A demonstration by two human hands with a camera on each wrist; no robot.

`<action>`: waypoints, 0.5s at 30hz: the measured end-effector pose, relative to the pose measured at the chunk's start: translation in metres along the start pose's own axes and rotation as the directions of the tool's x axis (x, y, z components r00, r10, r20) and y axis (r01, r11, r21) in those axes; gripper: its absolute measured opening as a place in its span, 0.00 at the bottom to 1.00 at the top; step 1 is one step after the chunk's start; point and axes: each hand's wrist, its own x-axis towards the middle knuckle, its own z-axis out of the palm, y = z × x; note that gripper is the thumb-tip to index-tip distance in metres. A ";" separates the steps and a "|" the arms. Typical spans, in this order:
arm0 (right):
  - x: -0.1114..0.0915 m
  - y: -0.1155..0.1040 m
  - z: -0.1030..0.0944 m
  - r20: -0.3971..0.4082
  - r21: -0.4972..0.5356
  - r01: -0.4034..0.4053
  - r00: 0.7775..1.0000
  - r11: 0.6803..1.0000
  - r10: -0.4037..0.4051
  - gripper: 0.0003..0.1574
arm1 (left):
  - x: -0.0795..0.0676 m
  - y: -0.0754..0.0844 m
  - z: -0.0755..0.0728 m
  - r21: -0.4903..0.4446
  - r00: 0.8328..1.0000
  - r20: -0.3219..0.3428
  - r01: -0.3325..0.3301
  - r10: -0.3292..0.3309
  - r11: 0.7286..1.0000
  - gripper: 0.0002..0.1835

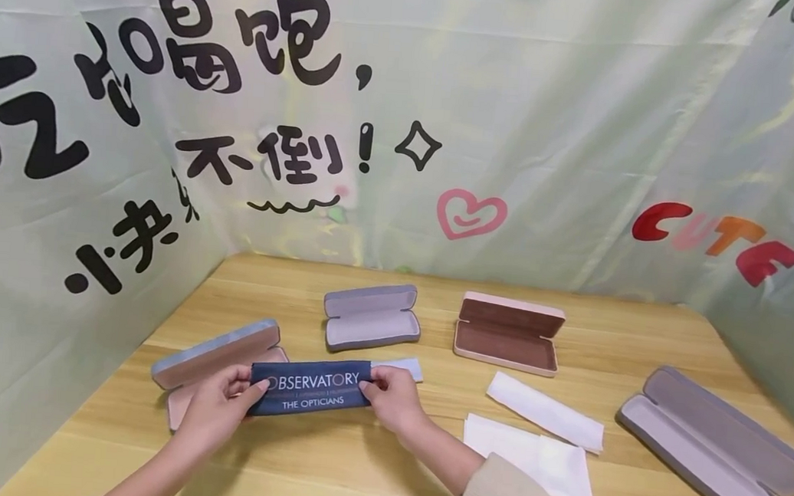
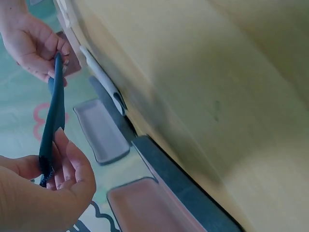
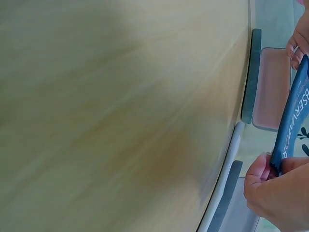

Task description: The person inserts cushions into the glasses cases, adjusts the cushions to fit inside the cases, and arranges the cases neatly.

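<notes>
A folded dark blue lens cloth [image 1: 311, 388], printed "OBSERVATORY THE OPTICIANS", is stretched level above the table between both hands. My left hand [image 1: 215, 404] pinches its left end between thumb and fingers. At the other end, my right hand [image 1: 396, 402] pinches the cloth the same way. Behind the left hand stands an open glasses case [image 1: 223, 355] with a blue outside and pink lining, partly hidden by hand and cloth. In the left wrist view the cloth [image 2: 54, 113] appears nearly edge-on. A light blue folded cloth [image 1: 402, 367] lies behind the right hand.
An open grey-purple case [image 1: 372, 327] and an open pink case with brown lining [image 1: 506, 344] stand at the back. Farther right lies a large open grey case [image 1: 701, 454]. Two white folded cloths [image 1: 545, 410] [image 1: 527, 457] rest between it and my right arm. Printed fabric [image 1: 550, 136] hangs around the table.
</notes>
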 end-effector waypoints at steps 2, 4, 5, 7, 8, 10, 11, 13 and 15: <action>0.002 -0.002 0.002 -0.002 -0.021 0.021 1.000 1.000 -0.021 0.06 | 0.002 -0.002 -0.003 -0.012 1.000 0.003 0.013 -0.013 1.000 0.15; 0.005 -0.004 0.005 -0.005 -0.036 0.038 0.999 0.999 -0.038 0.06 | 0.004 -0.005 -0.007 -0.025 1.000 0.007 0.031 -0.030 0.999 0.15; 0.007 -0.004 0.007 -0.003 -0.043 0.047 0.999 0.998 -0.047 0.06 | 0.005 -0.007 -0.008 -0.034 0.999 0.006 0.042 -0.041 0.999 0.16; 0.011 -0.005 0.010 0.010 -0.043 0.051 0.999 0.998 -0.051 0.06 | 0.007 -0.010 -0.012 -0.041 0.998 0.003 0.065 -0.065 0.997 0.16; 0.013 -0.005 0.012 0.020 -0.043 0.051 0.999 0.998 -0.050 0.07 | 0.007 -0.012 -0.014 -0.044 0.997 0.002 0.078 -0.078 0.996 0.16; 0.016 -0.005 0.016 0.043 -0.042 0.051 0.998 0.998 -0.049 0.07 | 0.009 -0.016 -0.018 -0.047 0.996 0.001 0.091 -0.091 0.995 0.17; 0.018 -0.005 0.018 0.056 -0.036 0.050 0.997 0.998 -0.048 0.08 | 0.010 -0.018 -0.021 -0.045 0.995 0.000 0.096 -0.096 0.994 0.18; 0.020 -0.005 0.022 0.073 -0.033 0.055 0.996 0.998 -0.052 0.08 | 0.011 -0.022 -0.025 -0.041 0.994 0.002 0.113 -0.113 0.993 0.18; 0.021 -0.005 0.026 0.084 -0.027 0.063 0.995 0.998 -0.061 0.09 | 0.013 -0.025 -0.028 -0.041 0.992 0.004 0.127 -0.127 0.991 0.18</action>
